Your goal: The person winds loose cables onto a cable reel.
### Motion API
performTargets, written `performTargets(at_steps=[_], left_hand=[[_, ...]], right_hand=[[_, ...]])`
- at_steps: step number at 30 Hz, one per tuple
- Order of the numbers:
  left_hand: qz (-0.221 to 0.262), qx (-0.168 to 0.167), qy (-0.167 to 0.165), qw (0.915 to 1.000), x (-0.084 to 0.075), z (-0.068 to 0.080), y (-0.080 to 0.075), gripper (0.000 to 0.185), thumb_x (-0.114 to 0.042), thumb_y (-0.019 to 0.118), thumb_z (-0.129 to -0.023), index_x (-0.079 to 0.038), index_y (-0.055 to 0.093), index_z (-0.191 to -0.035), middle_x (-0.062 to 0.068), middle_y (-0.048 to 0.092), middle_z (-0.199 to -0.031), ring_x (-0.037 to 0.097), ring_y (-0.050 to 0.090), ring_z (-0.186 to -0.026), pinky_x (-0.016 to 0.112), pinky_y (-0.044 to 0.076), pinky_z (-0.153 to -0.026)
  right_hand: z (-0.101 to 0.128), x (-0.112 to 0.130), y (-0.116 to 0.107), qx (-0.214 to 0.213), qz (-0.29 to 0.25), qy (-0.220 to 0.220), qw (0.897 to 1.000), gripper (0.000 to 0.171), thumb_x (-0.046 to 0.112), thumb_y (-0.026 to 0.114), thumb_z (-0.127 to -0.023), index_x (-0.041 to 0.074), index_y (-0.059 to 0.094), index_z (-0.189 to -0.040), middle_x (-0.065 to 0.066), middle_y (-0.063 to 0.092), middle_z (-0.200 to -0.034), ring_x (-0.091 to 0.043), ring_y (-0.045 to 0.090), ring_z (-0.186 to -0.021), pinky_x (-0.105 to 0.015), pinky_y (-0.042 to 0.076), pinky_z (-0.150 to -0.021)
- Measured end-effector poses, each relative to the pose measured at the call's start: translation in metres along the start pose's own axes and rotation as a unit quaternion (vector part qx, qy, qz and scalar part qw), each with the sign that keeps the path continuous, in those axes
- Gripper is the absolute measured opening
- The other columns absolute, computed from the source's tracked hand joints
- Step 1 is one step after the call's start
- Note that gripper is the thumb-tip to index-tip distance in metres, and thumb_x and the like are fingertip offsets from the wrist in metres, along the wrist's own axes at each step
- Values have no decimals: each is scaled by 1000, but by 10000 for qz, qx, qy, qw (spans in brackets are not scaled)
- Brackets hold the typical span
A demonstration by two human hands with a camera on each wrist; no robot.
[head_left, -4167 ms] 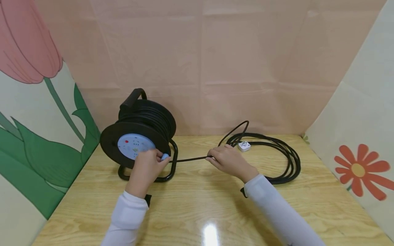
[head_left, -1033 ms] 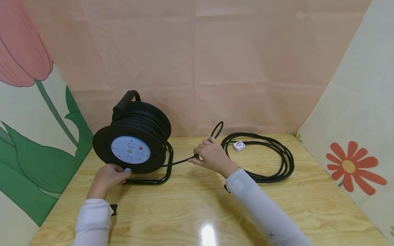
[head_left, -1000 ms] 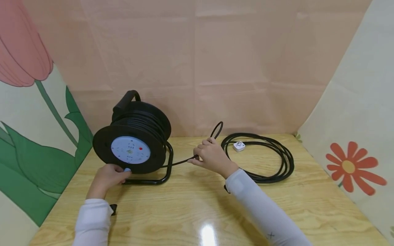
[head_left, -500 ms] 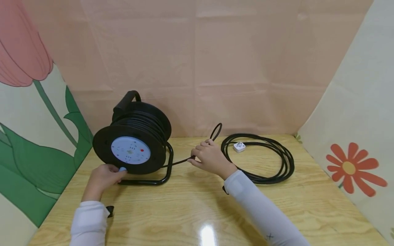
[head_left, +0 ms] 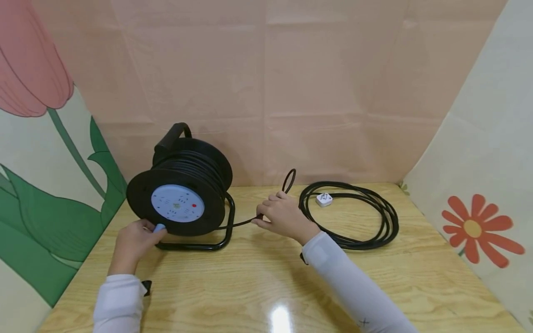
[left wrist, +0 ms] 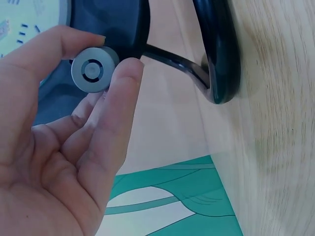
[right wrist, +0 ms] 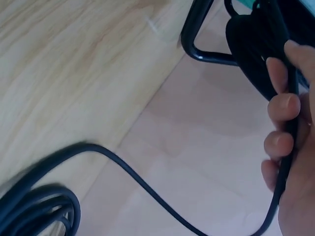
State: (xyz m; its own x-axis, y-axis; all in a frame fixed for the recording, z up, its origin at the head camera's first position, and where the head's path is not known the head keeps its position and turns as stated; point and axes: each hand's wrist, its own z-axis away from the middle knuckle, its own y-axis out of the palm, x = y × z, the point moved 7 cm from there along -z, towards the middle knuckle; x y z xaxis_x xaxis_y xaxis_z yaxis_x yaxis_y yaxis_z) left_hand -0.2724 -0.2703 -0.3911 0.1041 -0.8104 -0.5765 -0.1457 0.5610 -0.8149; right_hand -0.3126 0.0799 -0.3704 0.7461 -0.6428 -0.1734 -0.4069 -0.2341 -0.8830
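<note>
My left hand point(head_left: 132, 243) pinches the light-blue crank knob point(head_left: 159, 228) at the lower left of the black cable reel point(head_left: 141, 196). In the left wrist view the round end of the knob point(left wrist: 92, 70) shows between thumb and finger. The reel's pale-blue socket panel point(head_left: 176, 203) has a red dot at its right side. My right hand point(head_left: 287, 217) holds the black cable point(head_left: 239, 224), which runs leftward to the reel. In the right wrist view the fingers curl round the cable point(right wrist: 283, 174), whose slack sags away toward the coil.
Loose cable coil point(head_left: 389, 222) lies on the wooden table point(head_left: 250, 286) at the right, with a white plug point(head_left: 324, 200) inside its loop. The reel stands on a black tube frame point(head_left: 225, 238) and has a carrying handle point(head_left: 170, 138). A pinkish sheet point(head_left: 333, 92) hangs behind.
The knob has gone from the reel's right side round to its lower left, with my left hand on it. The panel's red dot has swung right. My right hand has shifted left with the cable.
</note>
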Motion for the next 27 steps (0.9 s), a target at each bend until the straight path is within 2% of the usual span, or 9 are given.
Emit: performTargets(at_steps=[8, 14, 20, 24, 27], left_hand=[[130, 66, -61, 9999, 3, 0, 3, 40, -36, 75, -84, 3, 66, -90, 10, 67, -80, 25, 59, -74, 32, 45, -57], [170, 95, 38, 9998, 2, -1, 5, 39, -37, 74, -84, 1, 67, -90, 8, 67, -79, 23, 60, -73, 32, 45, -57], [158, 109, 88, 9998, 3, -3, 6, 41, -39, 74, -85, 1, 67, -90, 7, 67, -79, 23, 59, -73, 32, 45, -57], [128, 55, 132, 9998, 3, -3, 5, 41, -39, 75, -85, 1, 68, -89, 8, 68, -81, 23, 60, -74, 32, 45, -57], [121, 70, 122, 9998, 4, -2, 5, 41, -39, 74, -85, 1, 68, -90, 8, 68, -81, 23, 61, -75, 32, 46, -57]], right_hand=[[13, 1, -15, 210, -435, -284, 9984, 29, 47, 67, -95, 23, 63, -79, 14, 62, -71, -6, 53, -64, -31, 41, -69], [31, -16, -32, 107, -465, -164, 9987, 33, 41, 71, -94, 25, 51, -72, 19, 44, -60, -1, 38, -53, -30, 33, -64], [60, -45, -49, 34, -1135, 340, 9930, 38, 43, 72, -92, 26, 48, -68, 17, 33, -55, 0, 29, -48, -25, 33, -53], [87, -65, -56, 135, -1391, 885, 9862, 39, 45, 73, -91, 29, 47, -67, 18, 33, -57, -1, 31, -49, -23, 34, -50], [104, -74, -62, 147, -1619, 1092, 9806, 39, 44, 75, -89, 31, 47, -67, 19, 32, -58, 0, 31, -50, -23, 33, -48]])
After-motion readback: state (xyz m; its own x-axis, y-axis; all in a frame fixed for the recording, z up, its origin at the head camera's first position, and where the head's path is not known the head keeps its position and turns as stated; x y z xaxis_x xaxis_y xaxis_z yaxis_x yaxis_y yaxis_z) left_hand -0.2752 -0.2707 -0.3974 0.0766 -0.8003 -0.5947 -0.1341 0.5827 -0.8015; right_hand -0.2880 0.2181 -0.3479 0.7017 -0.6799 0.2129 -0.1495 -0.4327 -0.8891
